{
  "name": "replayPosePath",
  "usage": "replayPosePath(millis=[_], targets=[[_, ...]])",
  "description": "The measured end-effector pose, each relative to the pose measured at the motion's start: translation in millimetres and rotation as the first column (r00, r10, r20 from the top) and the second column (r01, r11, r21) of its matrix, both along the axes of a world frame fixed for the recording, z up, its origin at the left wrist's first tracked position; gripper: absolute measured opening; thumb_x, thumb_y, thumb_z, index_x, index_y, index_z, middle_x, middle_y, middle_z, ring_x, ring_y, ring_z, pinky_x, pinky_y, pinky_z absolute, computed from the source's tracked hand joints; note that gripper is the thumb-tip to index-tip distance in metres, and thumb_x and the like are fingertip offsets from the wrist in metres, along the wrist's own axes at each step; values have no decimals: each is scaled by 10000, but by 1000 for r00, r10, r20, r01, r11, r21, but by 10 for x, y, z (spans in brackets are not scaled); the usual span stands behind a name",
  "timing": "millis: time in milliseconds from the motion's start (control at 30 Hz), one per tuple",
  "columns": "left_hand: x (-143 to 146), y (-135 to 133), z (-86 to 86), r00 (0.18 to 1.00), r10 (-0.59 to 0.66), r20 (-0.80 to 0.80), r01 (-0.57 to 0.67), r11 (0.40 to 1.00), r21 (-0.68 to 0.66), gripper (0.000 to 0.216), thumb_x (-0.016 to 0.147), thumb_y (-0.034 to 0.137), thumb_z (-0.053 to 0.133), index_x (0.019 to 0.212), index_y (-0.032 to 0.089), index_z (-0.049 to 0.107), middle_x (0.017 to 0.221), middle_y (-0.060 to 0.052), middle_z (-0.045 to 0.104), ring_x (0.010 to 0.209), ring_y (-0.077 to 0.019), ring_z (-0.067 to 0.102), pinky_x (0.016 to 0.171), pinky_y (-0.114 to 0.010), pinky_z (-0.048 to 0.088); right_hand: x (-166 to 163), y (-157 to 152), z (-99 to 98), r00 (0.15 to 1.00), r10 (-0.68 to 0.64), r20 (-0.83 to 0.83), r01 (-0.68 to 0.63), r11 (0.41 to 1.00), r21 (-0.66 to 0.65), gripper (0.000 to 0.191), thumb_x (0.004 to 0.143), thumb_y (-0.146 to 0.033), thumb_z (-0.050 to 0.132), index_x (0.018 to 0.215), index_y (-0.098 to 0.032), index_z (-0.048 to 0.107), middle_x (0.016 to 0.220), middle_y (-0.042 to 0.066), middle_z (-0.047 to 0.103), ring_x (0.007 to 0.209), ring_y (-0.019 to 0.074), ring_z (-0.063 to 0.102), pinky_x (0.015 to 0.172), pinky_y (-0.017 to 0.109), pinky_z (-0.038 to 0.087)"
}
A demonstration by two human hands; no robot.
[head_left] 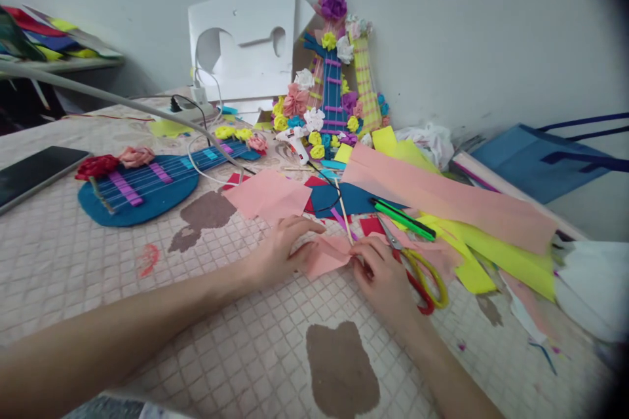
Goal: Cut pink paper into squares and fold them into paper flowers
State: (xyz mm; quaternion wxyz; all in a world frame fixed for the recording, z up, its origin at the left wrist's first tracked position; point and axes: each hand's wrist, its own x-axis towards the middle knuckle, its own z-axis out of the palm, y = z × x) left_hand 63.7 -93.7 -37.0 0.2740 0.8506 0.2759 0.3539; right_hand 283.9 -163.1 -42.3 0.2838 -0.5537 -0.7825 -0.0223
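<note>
A small square of pink crepe paper (328, 258) lies between my hands, just above the table. My left hand (281, 250) holds its left side, the index finger stretched over it and the thumb at its edge. The fingers of my right hand (382, 270) are closed at the paper's right corner, where the lower end of a thin wooden stick (343, 208) meets it. How the fingertips grip stick and paper is partly hidden. Scissors (421, 268) with red and yellow handles lie beside my right hand. A second pink paper square (270, 194) rests beyond my left hand.
A blue felt guitar (142, 193) with paper flowers and a phone (37, 173) lie left. Behind stand a glue gun (293, 144) and decorated guitars (333, 91). A green cutter (405, 219), long pink paper (447, 196) and yellow strips (511, 258) spread right.
</note>
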Motion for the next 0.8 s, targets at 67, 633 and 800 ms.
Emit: replayPosePath(millis=[67,633,800], targets=[[-34,-88,81,1000,-1,-14,1,999,52,222,863,169,489,1081,182,533,1066,-58,617,1032,-187,537,898,-351,405,-53,-48,13,999,-35,36,35,999,15,125,827,-91,479,855,-198,536,894,35,598,748,161,586,583,259,437],[-194,-252,62,903,-64,-424,197,940,279,199,932,101,384,810,172,524,816,-6,572,810,-151,481,871,-370,268,-284,-234,-9,997,65,46,-55,980,-191,168,806,-89,482,910,-208,539,951,46,589,784,164,589,565,252,438],[-328,-193,101,879,-140,-455,293,913,284,236,948,102,347,853,178,549,861,-13,601,845,-155,509,923,-400,251,-289,-209,-28,993,115,3,-112,973,-203,138,885,-134,434,870,-212,548,916,47,590,780,154,589,632,260,463]])
